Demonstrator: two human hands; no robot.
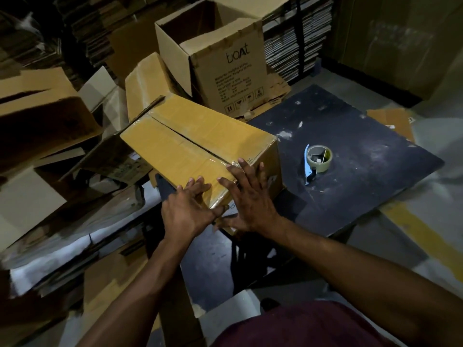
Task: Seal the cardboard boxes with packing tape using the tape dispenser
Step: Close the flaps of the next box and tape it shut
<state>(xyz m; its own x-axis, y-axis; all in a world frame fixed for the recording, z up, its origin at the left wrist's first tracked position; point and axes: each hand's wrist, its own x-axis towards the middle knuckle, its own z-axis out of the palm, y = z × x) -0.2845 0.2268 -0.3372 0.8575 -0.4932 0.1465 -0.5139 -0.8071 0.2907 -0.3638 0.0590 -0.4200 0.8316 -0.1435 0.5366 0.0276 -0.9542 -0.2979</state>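
Both hands, left point(186, 211) and right point(250, 204), lie flat and open on the box point(200, 141); the tape dispenser point(317, 160) lies beyond the right hand, which is nearer.

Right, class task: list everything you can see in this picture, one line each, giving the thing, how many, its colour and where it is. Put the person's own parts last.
Closed box: one, yellow-brown, centre, on the table's near left corner, top seam taped at the near end.
Open box: one, brown, printed "boat", behind the closed box.
Tape dispenser: one, blue handle with a clear tape roll, lying on the table right of the closed box.
Table: one, dark with white scuffs, centre right.
Loose boxes: several, brown, piled at left.
Flat cardboard stacks: several, brown and grey, along the back.
Shirt: one, maroon, bottom edge.
Hands: two, bare, left and right pressed flat on the closed box's near end.
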